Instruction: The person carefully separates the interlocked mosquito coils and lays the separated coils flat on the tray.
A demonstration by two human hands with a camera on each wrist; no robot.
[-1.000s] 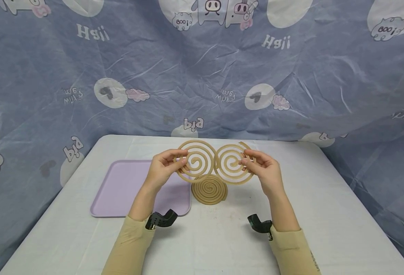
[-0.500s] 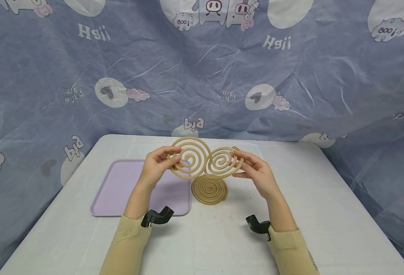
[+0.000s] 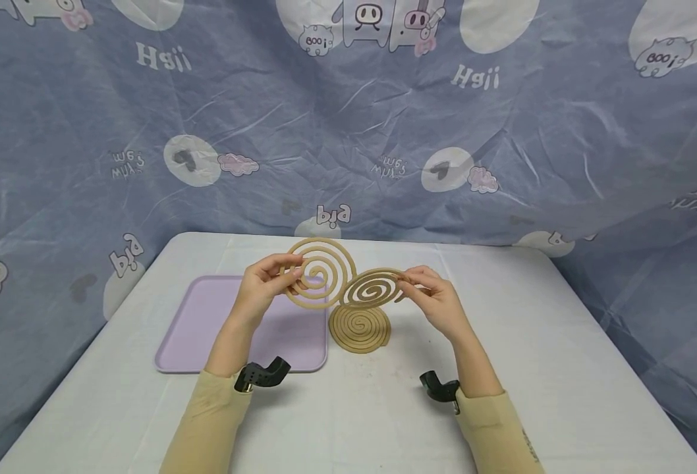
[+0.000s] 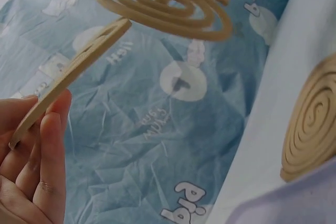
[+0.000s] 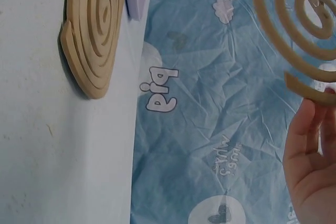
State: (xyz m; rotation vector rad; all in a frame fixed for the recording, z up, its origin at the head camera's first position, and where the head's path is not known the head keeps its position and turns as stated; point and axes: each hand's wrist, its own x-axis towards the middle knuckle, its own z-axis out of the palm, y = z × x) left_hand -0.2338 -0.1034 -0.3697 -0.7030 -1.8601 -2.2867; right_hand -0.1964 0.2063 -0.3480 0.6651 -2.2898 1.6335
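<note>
1. The left grip (image 3: 265, 282) is closed, thumb against fingers, pinching the rim of the left coil (image 4: 79, 67), held tilted up to its right.
2. The right grip (image 3: 436, 297) is likewise closed, pinching the right coil (image 3: 374, 290) near its loose end; this coil extends to the grip's left, tipped flatter.
3. Below and between the grips, a tightly wound coil (image 3: 360, 328) lies on the worktop (image 3: 502, 342), right beside the lilac tray (image 3: 206, 329) beneath the left grip.
4. Beyond both grips, the blue cloth (image 3: 325, 118) reads "BOO", "why me?" and "pig", partly upside down; another word looks like "Haii" or "Hgii".
5. Behind the right grip, lettering on the sleeve (image 3: 497, 431) is too small to read.
</note>
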